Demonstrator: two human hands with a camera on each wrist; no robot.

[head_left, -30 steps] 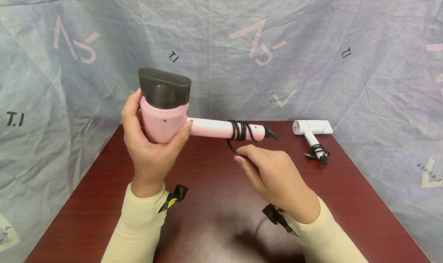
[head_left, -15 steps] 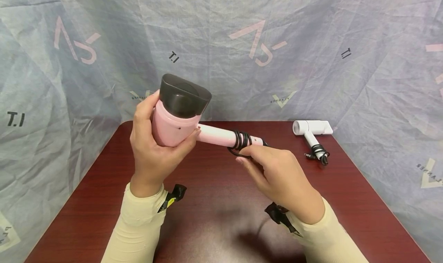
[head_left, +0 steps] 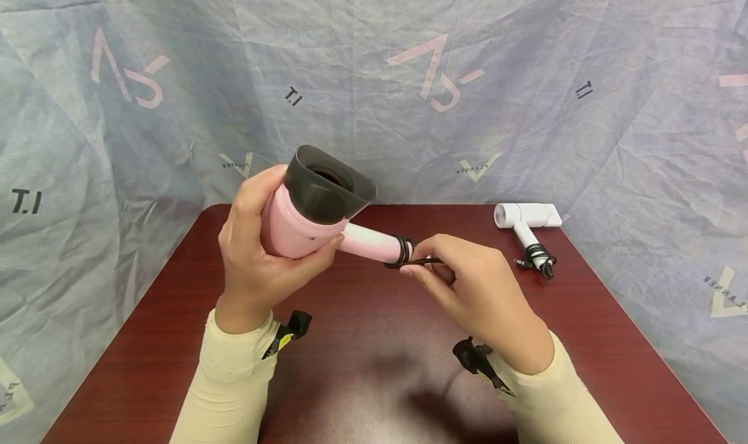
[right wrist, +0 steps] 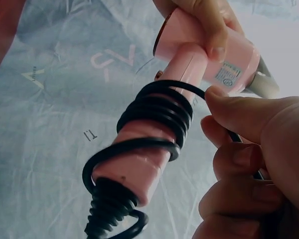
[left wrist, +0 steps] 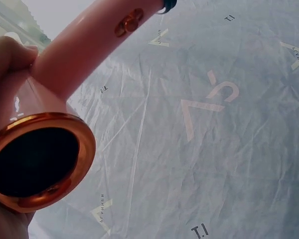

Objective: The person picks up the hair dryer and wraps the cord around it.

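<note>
My left hand (head_left: 251,262) grips the barrel of a pink hair dryer (head_left: 292,230) above the table. Its black nozzle (head_left: 327,197) faces up and right, while the handle slants down to the right. In the left wrist view the dryer's copper-rimmed back end (left wrist: 87,144) shows. Several turns of black power cord (right wrist: 182,117) wrap the lower handle. Between thumb and forefinger my right hand (head_left: 479,282) pinches a stretch of this cord beside the handle, with the other fingers curled in, as the right wrist view shows. The handle's end is hidden behind the right hand in the head view.
A white hair dryer (head_left: 528,215) with black cord wound on its handle lies at the table's back right. The dark red wooden table (head_left: 350,327) spreads beneath both hands. Grey printed cloth (head_left: 362,61) hangs behind and at the sides.
My left hand has shifted the pink hair dryer right and slightly down, tilting its nozzle rightward. The handle's end has passed behind my right hand, which keeps pinching the cord.
</note>
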